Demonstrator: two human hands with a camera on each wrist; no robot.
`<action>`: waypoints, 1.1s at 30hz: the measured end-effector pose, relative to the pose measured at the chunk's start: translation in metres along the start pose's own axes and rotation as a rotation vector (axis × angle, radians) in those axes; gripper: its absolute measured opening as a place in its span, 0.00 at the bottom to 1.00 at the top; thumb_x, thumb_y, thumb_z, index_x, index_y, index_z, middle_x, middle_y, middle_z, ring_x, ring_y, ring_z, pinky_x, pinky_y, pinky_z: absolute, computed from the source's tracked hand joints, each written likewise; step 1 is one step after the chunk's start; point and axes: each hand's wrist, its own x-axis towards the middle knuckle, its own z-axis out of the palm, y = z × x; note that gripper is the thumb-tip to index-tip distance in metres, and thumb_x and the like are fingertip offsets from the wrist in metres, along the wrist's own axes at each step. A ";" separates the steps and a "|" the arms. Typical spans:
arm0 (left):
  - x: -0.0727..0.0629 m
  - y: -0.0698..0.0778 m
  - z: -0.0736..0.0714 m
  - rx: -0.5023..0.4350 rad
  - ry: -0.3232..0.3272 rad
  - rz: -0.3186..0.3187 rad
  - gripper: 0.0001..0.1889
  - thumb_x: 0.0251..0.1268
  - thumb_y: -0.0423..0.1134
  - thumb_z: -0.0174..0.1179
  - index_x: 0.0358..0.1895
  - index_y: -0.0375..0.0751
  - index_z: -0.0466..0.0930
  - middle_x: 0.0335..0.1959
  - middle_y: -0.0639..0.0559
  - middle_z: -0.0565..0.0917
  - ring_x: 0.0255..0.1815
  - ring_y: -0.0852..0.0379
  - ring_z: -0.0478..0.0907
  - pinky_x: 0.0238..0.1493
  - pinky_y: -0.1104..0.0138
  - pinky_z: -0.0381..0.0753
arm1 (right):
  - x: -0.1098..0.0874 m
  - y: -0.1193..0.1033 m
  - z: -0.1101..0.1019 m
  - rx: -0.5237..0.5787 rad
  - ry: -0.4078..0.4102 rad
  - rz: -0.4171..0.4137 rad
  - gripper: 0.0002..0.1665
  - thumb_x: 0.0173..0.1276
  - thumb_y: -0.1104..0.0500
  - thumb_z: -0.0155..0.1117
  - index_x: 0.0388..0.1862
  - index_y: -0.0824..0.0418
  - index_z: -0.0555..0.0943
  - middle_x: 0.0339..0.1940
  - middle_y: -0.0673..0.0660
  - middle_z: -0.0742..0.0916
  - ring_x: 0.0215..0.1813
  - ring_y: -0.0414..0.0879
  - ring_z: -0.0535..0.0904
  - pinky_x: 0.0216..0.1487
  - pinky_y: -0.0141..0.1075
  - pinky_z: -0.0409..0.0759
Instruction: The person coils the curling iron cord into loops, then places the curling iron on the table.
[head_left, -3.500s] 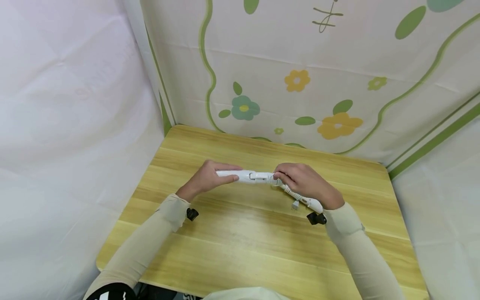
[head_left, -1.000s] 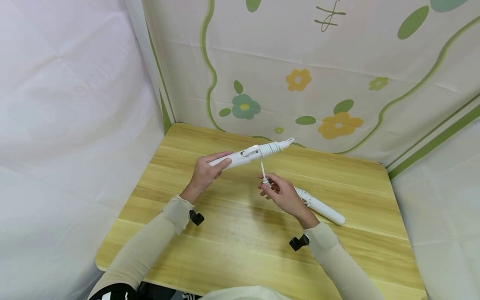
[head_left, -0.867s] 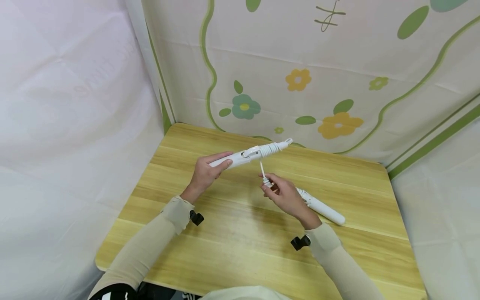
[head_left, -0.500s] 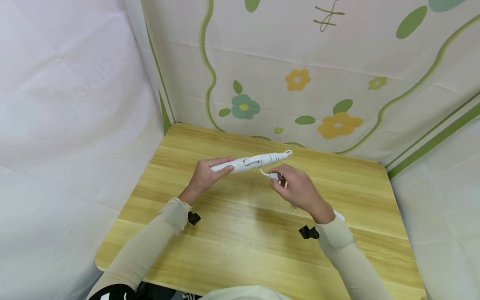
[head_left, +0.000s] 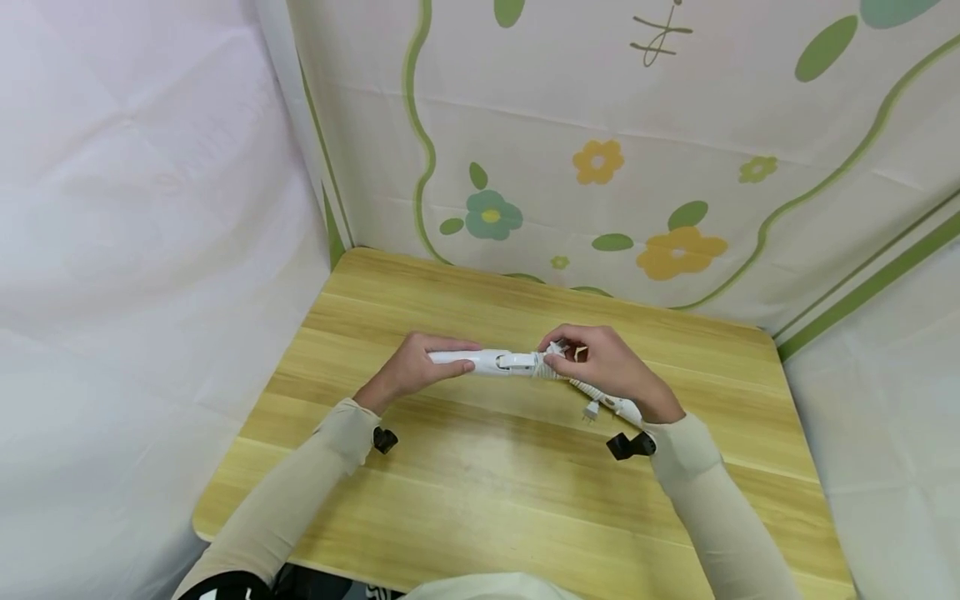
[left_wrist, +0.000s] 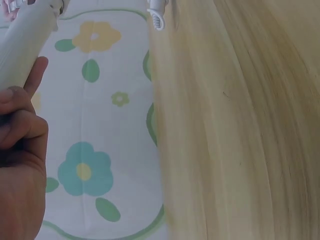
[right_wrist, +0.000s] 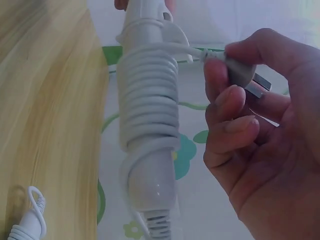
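Note:
My left hand (head_left: 408, 367) grips the barrel end of a white curling iron (head_left: 487, 362), held roughly level above the table. In the left wrist view its barrel (left_wrist: 22, 42) rises from my curled fingers. White cord (right_wrist: 149, 100) is wound in several tight turns around the handle. Between thumb and fingers, my right hand (head_left: 603, 362) pinches the two-pin plug (right_wrist: 240, 71) at the cord's end, beside the clamp side of the windings. A second white curling iron (head_left: 625, 409) lies on the table, partly hidden by my right wrist, its own plug (head_left: 592, 410) next to it.
The wooden table (head_left: 480, 492) extends around both hands. A fabric wall with printed flowers (head_left: 678, 252) stands along the back edge, with plain white fabric (head_left: 150, 275) at the left side. Black wrist cameras (head_left: 632, 446) hang below the sleeves.
The right hand, still pinching the plug, has risen from below the iron to its cord-wrapped handle. The iron has dropped from a tilt to nearly level. More of the second iron is now covered.

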 end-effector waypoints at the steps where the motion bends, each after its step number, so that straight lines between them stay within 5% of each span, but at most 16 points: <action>1: 0.000 0.000 0.000 0.009 -0.012 0.021 0.17 0.71 0.42 0.76 0.60 0.50 0.93 0.60 0.48 0.92 0.50 0.54 0.91 0.43 0.65 0.89 | 0.001 0.001 -0.001 0.020 -0.015 0.013 0.06 0.80 0.55 0.71 0.51 0.49 0.90 0.35 0.47 0.88 0.35 0.43 0.80 0.35 0.33 0.79; 15: 0.000 0.001 0.004 0.056 -0.148 0.122 0.16 0.66 0.36 0.79 0.56 0.45 0.94 0.57 0.45 0.93 0.50 0.55 0.91 0.44 0.63 0.90 | 0.009 0.011 -0.008 0.169 -0.318 0.074 0.11 0.86 0.53 0.63 0.59 0.52 0.87 0.47 0.52 0.91 0.49 0.53 0.88 0.56 0.41 0.85; 18: -0.001 0.002 0.007 0.048 -0.172 0.123 0.16 0.66 0.37 0.78 0.56 0.45 0.94 0.55 0.46 0.93 0.48 0.57 0.90 0.44 0.64 0.89 | 0.010 0.016 -0.005 0.169 -0.362 0.070 0.11 0.87 0.53 0.62 0.59 0.51 0.88 0.47 0.52 0.91 0.44 0.46 0.85 0.50 0.38 0.83; 24: -0.002 0.002 0.009 0.005 -0.221 0.138 0.15 0.66 0.33 0.76 0.55 0.41 0.94 0.55 0.44 0.93 0.44 0.59 0.90 0.40 0.66 0.88 | 0.010 0.027 0.004 0.284 -0.474 0.085 0.14 0.89 0.54 0.56 0.61 0.55 0.86 0.27 0.54 0.79 0.21 0.40 0.65 0.25 0.38 0.72; 33: -0.004 -0.003 0.007 -0.068 -0.354 0.075 0.14 0.69 0.33 0.74 0.56 0.35 0.93 0.53 0.38 0.93 0.35 0.61 0.84 0.36 0.68 0.84 | 0.004 0.036 0.028 0.426 -0.575 0.085 0.17 0.90 0.55 0.56 0.65 0.64 0.81 0.29 0.54 0.77 0.25 0.42 0.69 0.27 0.35 0.73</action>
